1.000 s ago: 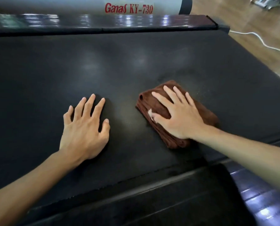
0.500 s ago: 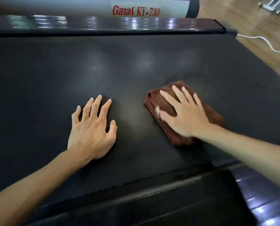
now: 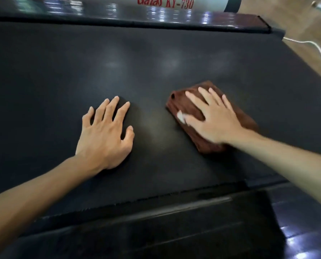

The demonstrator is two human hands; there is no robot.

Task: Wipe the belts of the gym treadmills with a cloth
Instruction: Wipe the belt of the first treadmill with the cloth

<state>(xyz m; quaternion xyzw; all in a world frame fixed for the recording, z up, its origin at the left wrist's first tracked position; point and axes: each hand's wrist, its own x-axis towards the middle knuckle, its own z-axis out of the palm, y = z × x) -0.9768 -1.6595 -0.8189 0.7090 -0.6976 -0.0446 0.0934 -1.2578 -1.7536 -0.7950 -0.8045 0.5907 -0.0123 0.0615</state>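
Note:
The black treadmill belt (image 3: 156,58) fills most of the view. A folded brown cloth (image 3: 182,105) with a small white tag lies on it right of centre. My right hand (image 3: 213,116) presses flat on the cloth, fingers straight and spread. Left of the cloth, my left hand (image 3: 107,133) rests flat on the bare belt with straight fingers, holding nothing.
A glossy side rail (image 3: 156,17) and a white cover marked "KY-730" (image 3: 165,2) run along the far edge. The belt's rear edge and a dark end cover (image 3: 156,230) lie near me. Wooden floor with a white cable (image 3: 316,47) is at the far right.
My right hand has slid the cloth a little to the right over the belt. My left hand stays flat on the belt; the camera view has shifted slightly.

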